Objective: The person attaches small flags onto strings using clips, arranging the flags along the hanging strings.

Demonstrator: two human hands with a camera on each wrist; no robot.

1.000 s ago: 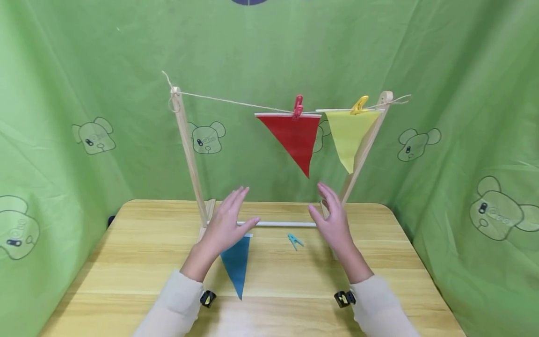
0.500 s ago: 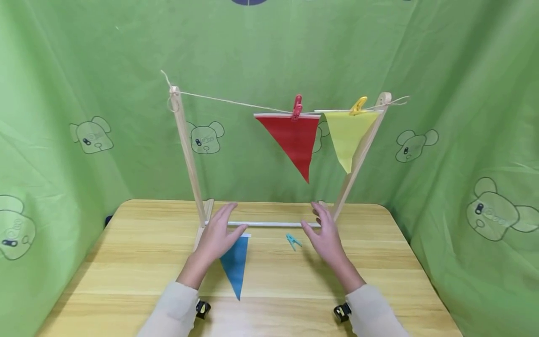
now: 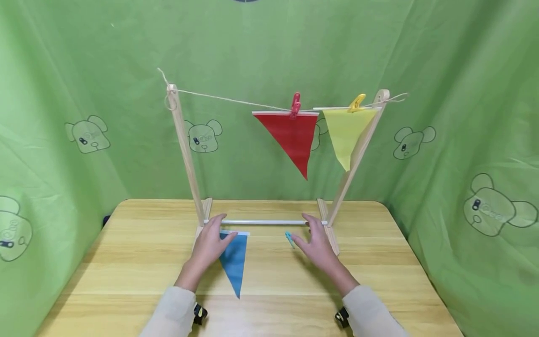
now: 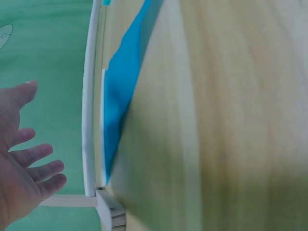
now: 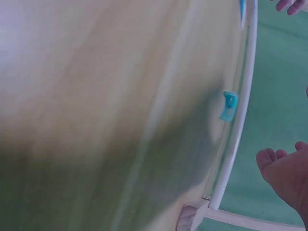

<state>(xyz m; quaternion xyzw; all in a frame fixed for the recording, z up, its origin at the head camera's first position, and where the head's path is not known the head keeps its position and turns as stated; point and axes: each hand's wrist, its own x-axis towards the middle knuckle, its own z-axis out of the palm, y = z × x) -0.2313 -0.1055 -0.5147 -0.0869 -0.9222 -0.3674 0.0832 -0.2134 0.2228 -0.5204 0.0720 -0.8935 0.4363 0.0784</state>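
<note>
In the head view my left hand point(image 3: 208, 245) hovers over the left part of a blue pennant point(image 3: 234, 257) lying on the table; its fingers are spread and hold nothing. My right hand point(image 3: 316, 243), fingers relaxed and holding nothing, is just right of a light-blue clothespin point(image 3: 289, 238), partly covering it. The left wrist view shows the left palm point(image 4: 19, 178) apart from the blue pennant point(image 4: 120, 82). In the right wrist view the clothespin point(image 5: 229, 106) lies apart from the right hand point(image 5: 288, 175).
A wooden frame with a left post point(image 3: 185, 154), right post point(image 3: 358, 159) and white bottom rod point(image 3: 265, 222) stands on the table point(image 3: 273, 309). From its string point(image 3: 227, 98) hang a red pennant point(image 3: 292, 135) under a red clip point(image 3: 295, 106) and a yellow pennant point(image 3: 346, 133) under a yellow clip point(image 3: 357, 102).
Both hands have come down toward the table. The right hand has moved left to the clothespin's side, and the left hand slightly left beside the blue pennant's top.
</note>
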